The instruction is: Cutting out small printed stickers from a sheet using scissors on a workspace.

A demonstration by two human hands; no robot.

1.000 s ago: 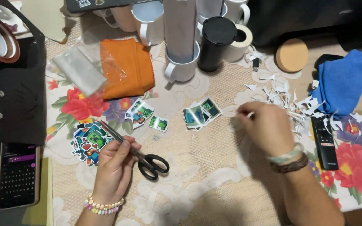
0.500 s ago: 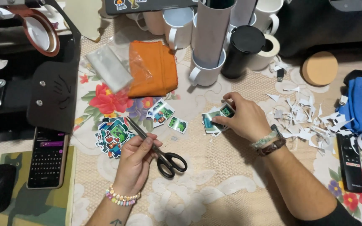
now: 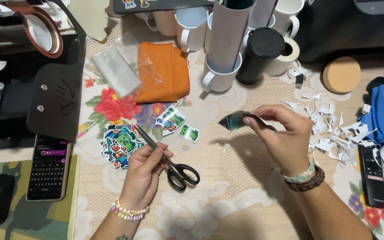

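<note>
we see the left hand (image 3: pixel 145 171) gripping black scissors (image 3: pixel 167 155) by the blades, handles resting on the counter (image 3: pixel 227 195). right hand (image 3: pixel 283 138) pinches a small stack of stickers (image 3: pixel 236 120) lifted above the counter. cut stickers (image 3: pixel 118 144) lie left of the scissors, paper scraps (image 3: pixel 330 131) to the right.

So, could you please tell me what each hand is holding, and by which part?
The left hand grips the black-handled scissors around the blades near the pivot. The right hand pinches a small sticker sheet by its right edge.
</note>
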